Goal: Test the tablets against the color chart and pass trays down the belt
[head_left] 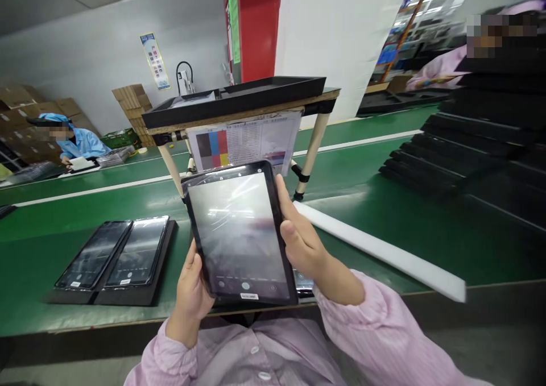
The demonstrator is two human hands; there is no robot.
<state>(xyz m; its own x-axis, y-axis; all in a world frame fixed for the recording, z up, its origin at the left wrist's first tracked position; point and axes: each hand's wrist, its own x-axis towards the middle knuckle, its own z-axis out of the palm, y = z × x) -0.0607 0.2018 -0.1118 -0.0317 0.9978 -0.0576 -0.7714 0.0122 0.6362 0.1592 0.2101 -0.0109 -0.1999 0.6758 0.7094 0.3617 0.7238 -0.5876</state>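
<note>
A black-framed tablet (239, 232) is held up in front of me, tilted, its lit screen showing a greyish camera-like picture. My left hand (191, 286) grips its lower left edge, thumb at the front. On the right edge, my right hand (305, 238) clasps it with the thumb near the screen's side. Behind the tablet's lower right corner, part of another shiny device (303, 281) peeks out on the bench. To the left, two tablets with dark screens, one tablet (96, 255) beside another tablet (139, 252), lie in a black tray (164, 266).
A white foam strip (384, 247) lies slantwise on the green bench (354, 198). Ahead stands a small rack (315, 141) bearing a black tray (256, 93) and a colour chart sheet (243, 141). Stacked black trays (478, 147) rise at right. Two people work farther off.
</note>
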